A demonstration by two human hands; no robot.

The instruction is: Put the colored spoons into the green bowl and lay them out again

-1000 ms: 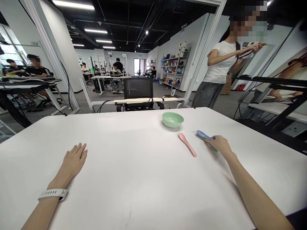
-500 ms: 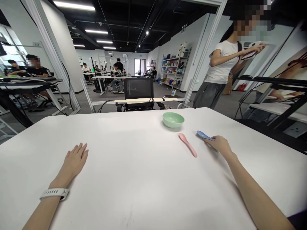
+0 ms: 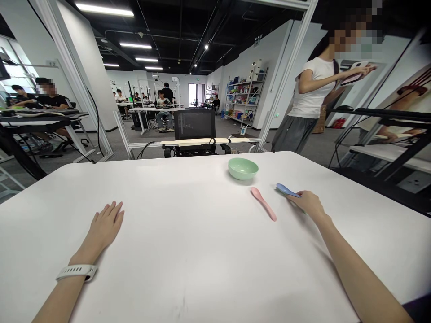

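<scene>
My left hand (image 3: pixel 105 226) lies flat and open on the white table (image 3: pixel 175 202), touching nothing else, with a white watch band (image 3: pixel 76 272) on its wrist. My right hand (image 3: pixel 308 204) rests over a pale blue plastic spoon (image 3: pixel 285 190), its fingers closed around the handle. A sliver of green shows under that hand, but I cannot tell what it is. Just left of the hand lies a pink plastic spoon (image 3: pixel 263 203), not touched. A mint-green bowl (image 3: pixel 243 168) stands beyond the spoons, near the far edge of the table.
A standing person (image 3: pixel 311 89) beyond the table's far right corner holds a flat object. A dark monitor (image 3: pixel 194 124) and a metal frame stand behind the table. Further back are seated people at desks and shelves of goods (image 3: pixel 245 96).
The view has shifted very slightly, and the standing person's arm and flat object have moved a little. My hands, the spoons and the bowl keep their places.
</scene>
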